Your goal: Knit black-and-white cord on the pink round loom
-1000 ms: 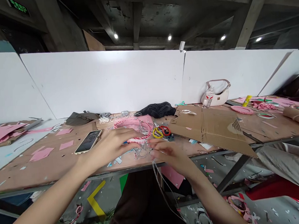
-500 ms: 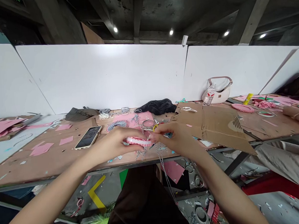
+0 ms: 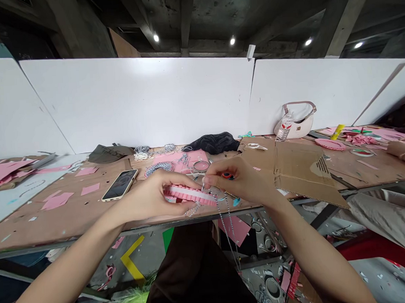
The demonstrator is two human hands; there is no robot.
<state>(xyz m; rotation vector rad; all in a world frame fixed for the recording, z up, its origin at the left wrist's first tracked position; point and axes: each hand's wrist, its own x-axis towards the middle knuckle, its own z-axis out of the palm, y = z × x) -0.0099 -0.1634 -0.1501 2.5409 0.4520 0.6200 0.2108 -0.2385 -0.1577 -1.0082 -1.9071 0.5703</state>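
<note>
My left hand (image 3: 153, 194) grips a pink ruffled disc (image 3: 191, 195) with a pale band around its side, thumb below and fingers above. Right at the disc's near-right edge, my right hand (image 3: 233, 179) pinches a black-and-white cord (image 3: 221, 209) between thumb and fingertips. The cord's two long strands hang past the table edge toward the floor. A short cord tail dangles under the disc. Something with red and blue parts shows partly behind my right fingers; its kind is hidden. Beyond the hands lies a coil of the same cord (image 3: 158, 168) and a round metal ring (image 3: 201, 165).
A phone (image 3: 120, 185) lies left of my hands, with pink paper scraps (image 3: 57, 201) beyond it. Flattened cardboard (image 3: 296, 169) covers the right side. Behind it stand a bottle (image 3: 285, 127) and a white handbag (image 3: 301, 127). Another person's arm (image 3: 402, 152) rests at far right.
The disc has turned and shifted right, showing more of its ruffled edge. My right hand has lifted slightly with the cord. The yellow-handled scissors visible before are now hidden.
</note>
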